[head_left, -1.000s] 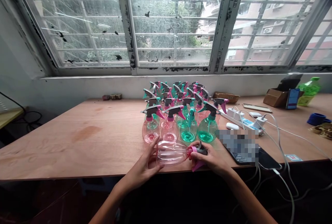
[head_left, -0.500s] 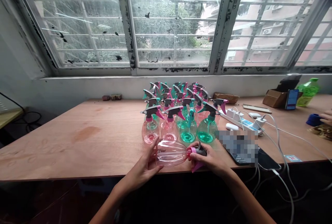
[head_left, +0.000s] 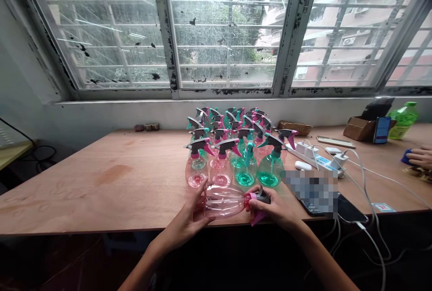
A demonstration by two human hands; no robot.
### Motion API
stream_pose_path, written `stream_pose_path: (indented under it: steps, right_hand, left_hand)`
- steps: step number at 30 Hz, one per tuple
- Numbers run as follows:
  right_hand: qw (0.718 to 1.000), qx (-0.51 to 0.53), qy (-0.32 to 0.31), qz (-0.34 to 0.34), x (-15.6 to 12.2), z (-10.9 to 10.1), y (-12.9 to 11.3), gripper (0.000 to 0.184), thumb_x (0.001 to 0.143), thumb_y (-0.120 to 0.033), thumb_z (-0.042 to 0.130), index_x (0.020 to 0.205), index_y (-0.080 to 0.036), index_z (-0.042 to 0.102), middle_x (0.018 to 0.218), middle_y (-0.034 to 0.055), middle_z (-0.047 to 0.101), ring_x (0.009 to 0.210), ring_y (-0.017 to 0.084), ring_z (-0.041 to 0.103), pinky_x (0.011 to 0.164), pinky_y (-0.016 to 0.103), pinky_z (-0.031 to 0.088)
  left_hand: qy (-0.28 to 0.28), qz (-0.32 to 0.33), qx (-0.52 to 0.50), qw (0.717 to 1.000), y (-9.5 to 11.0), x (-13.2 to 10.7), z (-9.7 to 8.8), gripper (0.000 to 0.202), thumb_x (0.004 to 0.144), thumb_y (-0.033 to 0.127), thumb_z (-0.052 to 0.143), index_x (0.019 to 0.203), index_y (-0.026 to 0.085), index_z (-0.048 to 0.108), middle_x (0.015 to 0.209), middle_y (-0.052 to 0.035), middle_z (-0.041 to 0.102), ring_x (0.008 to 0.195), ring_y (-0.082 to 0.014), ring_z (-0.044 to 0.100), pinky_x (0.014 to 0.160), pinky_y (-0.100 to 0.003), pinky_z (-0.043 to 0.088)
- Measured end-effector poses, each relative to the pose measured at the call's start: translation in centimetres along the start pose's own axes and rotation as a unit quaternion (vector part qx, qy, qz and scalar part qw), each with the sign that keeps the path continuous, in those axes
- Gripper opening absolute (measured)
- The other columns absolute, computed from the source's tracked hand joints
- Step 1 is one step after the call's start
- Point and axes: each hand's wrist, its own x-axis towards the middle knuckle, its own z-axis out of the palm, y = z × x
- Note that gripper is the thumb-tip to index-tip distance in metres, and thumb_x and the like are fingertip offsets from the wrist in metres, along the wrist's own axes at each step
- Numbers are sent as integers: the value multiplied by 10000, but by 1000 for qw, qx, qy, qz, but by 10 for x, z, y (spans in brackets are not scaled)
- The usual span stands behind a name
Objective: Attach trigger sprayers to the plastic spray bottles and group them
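Note:
I hold a clear pink spray bottle point(head_left: 222, 202) lying on its side over the front edge of the wooden table point(head_left: 111, 178). My left hand point(head_left: 189, 219) is wrapped round the bottle's base end. My right hand point(head_left: 275, 208) grips the pink and grey trigger head point(head_left: 259, 199) at the bottle's neck. Just behind stands a tight group of upright pink and green spray bottles point(head_left: 232, 147) with trigger heads fitted.
A white power strip point(head_left: 319, 158) with plugs and cables lies right of the bottles, a dark phone point(head_left: 351, 212) near the edge. Further right are a cardboard box point(head_left: 361, 127), a green bottle point(head_left: 401, 120) and another person's hand point(head_left: 420, 156). Windows run behind.
Another person's hand has come in at the right edge of the table. My hands and the pink bottle have barely shifted.

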Motion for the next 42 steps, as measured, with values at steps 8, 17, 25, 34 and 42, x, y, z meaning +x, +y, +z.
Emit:
stream_pose_path:
  steps: [8, 17, 25, 34, 42]
  right_hand:
    - [1000, 0, 11, -7, -1, 1, -1, 387, 798, -468, 819, 984, -171, 654, 809, 41, 735, 718, 194, 670, 685, 295, 520]
    - [1000, 13, 9, -6, -1, 2, -2, 387, 815, -488, 798, 982, -174, 644, 764, 28, 727, 657, 184, 664, 659, 292, 516]
    - [1000, 15, 12, -10, 0, 1, -1, 388, 807, -485, 806, 978, -171, 655, 790, 33, 728, 674, 186, 660, 665, 294, 521]
    - [1000, -2, 26, -13, 0, -2, 2, 377, 812, -476, 806, 990, -175, 664, 822, 36, 726, 743, 197, 667, 705, 291, 516]
    - [1000, 17, 22, -12, -1, -1, 2, 379, 823, -452, 805, 1017, -168, 646, 843, 42, 725, 721, 187, 668, 701, 294, 519]
  left_hand:
    - [-30, -42, -74, 996, 16, 1, 2, 1051, 861, 231, 781, 1613, 368, 59, 1634, -118, 337, 1464, -352, 388, 1203, -529, 338]
    - [-15, -6, -9, 1000, 5, 1, 2, 973, 941, 263, 663, 1610, 343, -40, 1570, -104, 439, 1509, -330, 300, 1215, -517, 305]
    - [-36, -20, -18, 999, 17, 1, 0, 973, 859, 255, 779, 1609, 347, 167, 1680, -87, 237, 1509, -346, 303, 1231, -539, 269]
    - [3, -1, -23, 1000, 0, 1, 5, 916, 951, 243, 652, 1608, 397, 33, 1674, -100, 219, 1480, -344, 356, 1173, -504, 397]
    - [-9, -39, -56, 998, 11, 4, 3, 1035, 821, 226, 813, 1608, 351, 151, 1541, -117, 454, 1381, -344, 498, 1161, -521, 416]
